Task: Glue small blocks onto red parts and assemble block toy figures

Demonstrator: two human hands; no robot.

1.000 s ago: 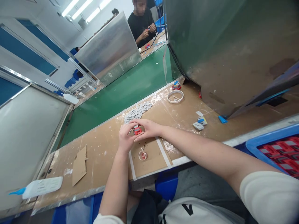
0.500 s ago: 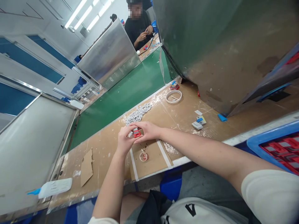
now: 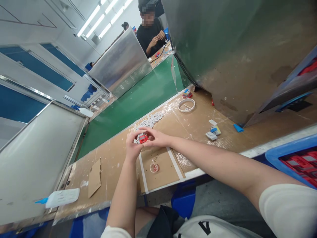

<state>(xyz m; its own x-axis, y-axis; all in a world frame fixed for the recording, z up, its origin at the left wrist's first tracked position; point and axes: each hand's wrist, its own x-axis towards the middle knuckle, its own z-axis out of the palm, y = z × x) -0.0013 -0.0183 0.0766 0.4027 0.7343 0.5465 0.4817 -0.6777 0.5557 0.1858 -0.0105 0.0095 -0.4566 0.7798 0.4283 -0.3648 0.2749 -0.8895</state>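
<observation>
Red block (image 3: pixel 143 139) I've got clamped between left hand (image 3: pixel 133 147) and right hand (image 3: pixel 159 137), above the worktop (image 3: pixel 112 162) between far-edge chip pile (image 3: pixel 153 119) and front-edge cup (image 3: pixel 155 168), likely two-handed for steadiness.

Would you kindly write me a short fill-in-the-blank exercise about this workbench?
1. The left hand and right hand together hold a grey-and-____ part.
2. The white bottle on the workbench has a ____ nozzle.
3. In the picture, the cardboard piece lies to the ____ of the small cup.

Missing words: red; blue; left.
</observation>
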